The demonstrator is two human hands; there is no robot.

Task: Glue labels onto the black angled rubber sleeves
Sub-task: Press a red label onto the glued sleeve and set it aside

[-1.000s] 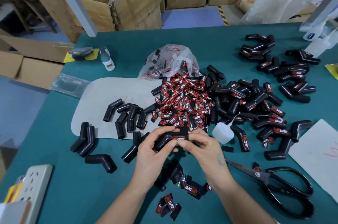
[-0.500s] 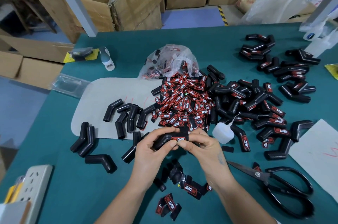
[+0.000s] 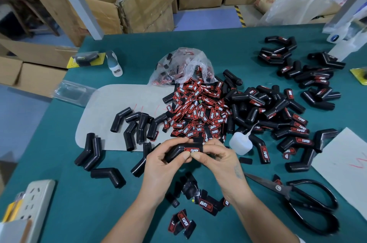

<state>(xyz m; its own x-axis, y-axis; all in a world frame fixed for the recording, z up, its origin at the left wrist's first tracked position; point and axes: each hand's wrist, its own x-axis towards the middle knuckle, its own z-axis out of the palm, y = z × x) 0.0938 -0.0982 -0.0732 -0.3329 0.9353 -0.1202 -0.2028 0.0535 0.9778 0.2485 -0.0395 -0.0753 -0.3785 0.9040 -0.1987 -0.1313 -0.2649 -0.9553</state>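
Note:
Both hands hold one black angled rubber sleeve [image 3: 179, 150] just above the green table [image 3: 99, 199]. My left hand [image 3: 163, 163] grips its bent left part. My right hand [image 3: 216, 160] pinches the straight right part, where a red and black label [image 3: 192, 150] sits on top. A heap of loose labels [image 3: 198, 115] lies right behind the hands. Unlabelled sleeves [image 3: 137, 125] lie to the left, labelled sleeves [image 3: 278, 115] to the right. A small white glue bottle [image 3: 240, 142] stands just right of my right hand.
Black scissors [image 3: 297, 201] lie at the near right beside a white sheet [image 3: 345, 163]. A few labels [image 3: 204, 203] lie near my wrists. A clear bag [image 3: 184, 66] of labels sits behind the heap. A power strip [image 3: 37, 199] is at the near left. Cardboard boxes [image 3: 143, 0] stand beyond the table.
The hands have barely moved; both still hold the same sleeve with its label on top, with only a small shift of the fingers.

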